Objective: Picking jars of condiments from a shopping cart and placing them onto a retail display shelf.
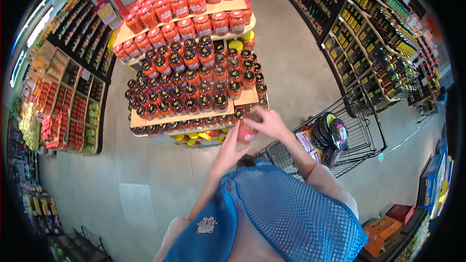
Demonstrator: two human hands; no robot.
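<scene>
Both my hands are at the near right corner of a stepped display of glass jars. My left hand (230, 151) lies along the left side of a jar with red contents (247, 133), fingers apart. Over the top of that jar curls my right hand (267, 122), its fingertips near the lid; its exact grip is blurred. Just beyond stand rows of black-lidded jars (205, 102) on a cardboard sheet (182, 116). Red-lidded jars (220, 23) fill the upper tiers behind them. Yellow-lidded jars (193, 135) show below the near edge.
A wire shopping cart (364, 145) holding black round packages (340, 134) stands close on my right. Bottle shelves (364, 43) rise beyond it. Stocked shelves (69, 105) line the left side. An orange box (382, 234) lies at the lower right.
</scene>
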